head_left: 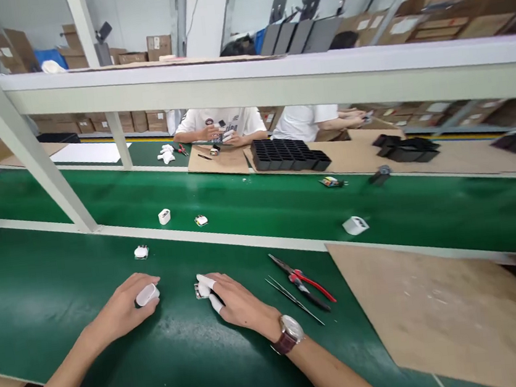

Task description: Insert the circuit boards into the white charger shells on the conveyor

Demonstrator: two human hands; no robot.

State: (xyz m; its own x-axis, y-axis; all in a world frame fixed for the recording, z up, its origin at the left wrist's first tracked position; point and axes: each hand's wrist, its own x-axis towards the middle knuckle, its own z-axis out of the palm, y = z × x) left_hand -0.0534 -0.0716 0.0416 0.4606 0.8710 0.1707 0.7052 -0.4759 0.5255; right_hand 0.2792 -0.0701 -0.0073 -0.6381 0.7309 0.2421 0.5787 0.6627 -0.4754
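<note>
My left hand (128, 304) is closed round a white oval plastic housing (147, 295), held just over the green bench. White finger cots cover the thumb and index finger of my right hand (237, 301). Those two fingertips pinch a small circuit board with a white lump on top (201, 290), at the bench surface. A similar circuit board (141, 252) lies farther off, beyond my left hand. To the right of my right hand lie metal tweezers (294, 300) and long-nose pliers (303, 280) with red and black handles.
Across a pale rail (226, 240), the green conveyor belt (259, 199) carries white housings (164, 216) (355, 226) and a circuit board (201, 220). Brown cardboard (420, 305) covers the bench at right. Co-workers (227, 125) sit opposite, near black trays (288, 154). A slanted post (43, 149) stands at left.
</note>
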